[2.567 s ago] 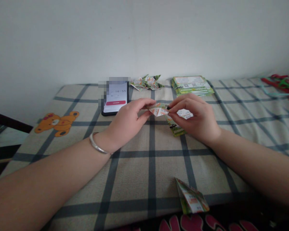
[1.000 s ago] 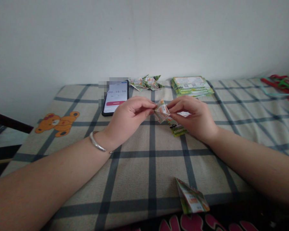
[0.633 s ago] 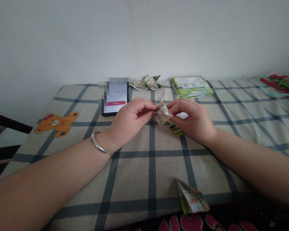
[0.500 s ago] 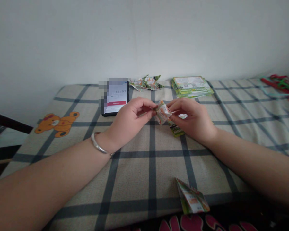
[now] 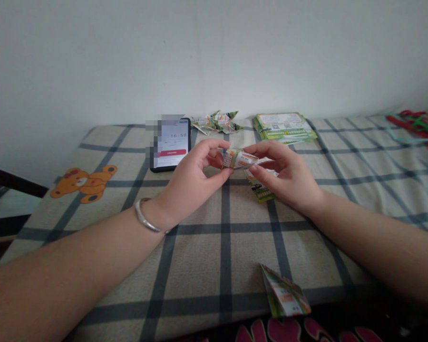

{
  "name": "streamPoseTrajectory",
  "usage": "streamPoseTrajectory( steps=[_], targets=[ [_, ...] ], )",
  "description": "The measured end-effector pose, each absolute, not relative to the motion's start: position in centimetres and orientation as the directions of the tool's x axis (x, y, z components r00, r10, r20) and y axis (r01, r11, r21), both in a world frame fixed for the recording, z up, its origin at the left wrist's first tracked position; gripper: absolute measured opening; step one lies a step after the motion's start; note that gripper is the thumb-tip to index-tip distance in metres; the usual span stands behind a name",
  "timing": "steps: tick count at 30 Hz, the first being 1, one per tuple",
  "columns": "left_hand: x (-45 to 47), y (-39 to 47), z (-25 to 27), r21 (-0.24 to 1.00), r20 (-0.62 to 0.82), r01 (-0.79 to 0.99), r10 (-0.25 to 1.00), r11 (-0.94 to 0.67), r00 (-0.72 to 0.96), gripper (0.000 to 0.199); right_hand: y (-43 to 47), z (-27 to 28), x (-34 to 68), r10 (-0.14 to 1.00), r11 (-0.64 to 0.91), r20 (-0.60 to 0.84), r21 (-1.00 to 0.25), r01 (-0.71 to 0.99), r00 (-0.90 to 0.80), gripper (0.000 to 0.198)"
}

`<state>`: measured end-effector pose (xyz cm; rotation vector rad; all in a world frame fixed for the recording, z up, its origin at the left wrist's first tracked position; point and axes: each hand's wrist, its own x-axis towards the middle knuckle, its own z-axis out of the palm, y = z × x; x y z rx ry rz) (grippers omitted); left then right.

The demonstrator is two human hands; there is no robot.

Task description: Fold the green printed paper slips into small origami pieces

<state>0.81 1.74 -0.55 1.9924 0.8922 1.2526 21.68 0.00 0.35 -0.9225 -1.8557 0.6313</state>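
Over the middle of the table, a small folded piece of printed paper (image 5: 237,158) is held between both hands. My left hand (image 5: 203,166), with a silver bangle on the wrist, has thumb and fingers around the paper's left end. My right hand (image 5: 283,168) pinches its right side between thumb and fingers. Beneath the right hand lies a green printed paper (image 5: 262,188), partly hidden by that hand. A folded paper triangle (image 5: 287,293) rests at the table's front edge.
A phone (image 5: 171,145) showing a timer lies at the back left. Beside it are folded paper stars (image 5: 219,122), then a stack of printed cards (image 5: 284,127). Red and green items (image 5: 419,126) sit at the far right. The checked tablecloth (image 5: 185,266) bears a bear picture (image 5: 85,183).
The folded paper has turned between my hands, so a longer, flatter side shows. My left fingers have spread wider around it. The other papers have not moved.
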Motion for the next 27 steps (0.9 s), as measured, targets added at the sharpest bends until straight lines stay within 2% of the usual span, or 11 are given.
streamPoseTrajectory(
  steps=[5,11,20,27],
  targets=[
    [0.9,1.5,-0.5,0.735,0.526,0.276,0.778,-0.619,0.343,0.042,0.1,0.4,21.4,0.800,0.598,0.554,-0.697,0.395,-0.232,0.024],
    [0.9,1.3,-0.1,0.688,0.533,0.338,0.763,-0.642,0.365,0.035,-0.4,0.8,21.0,0.830,0.555,0.525,-0.742,0.377,-0.189,0.025],
    [0.9,1.1,0.1,0.638,0.528,0.399,0.751,-0.659,0.396,0.030,-0.6,1.0,20.9,0.818,0.573,0.534,-0.720,0.392,-0.217,0.017],
    [0.8,1.0,0.7,0.559,0.555,0.450,0.718,-0.696,0.420,0.017,-0.7,1.1,20.8,0.821,0.571,0.518,-0.728,0.381,-0.241,0.013]
  ],
)
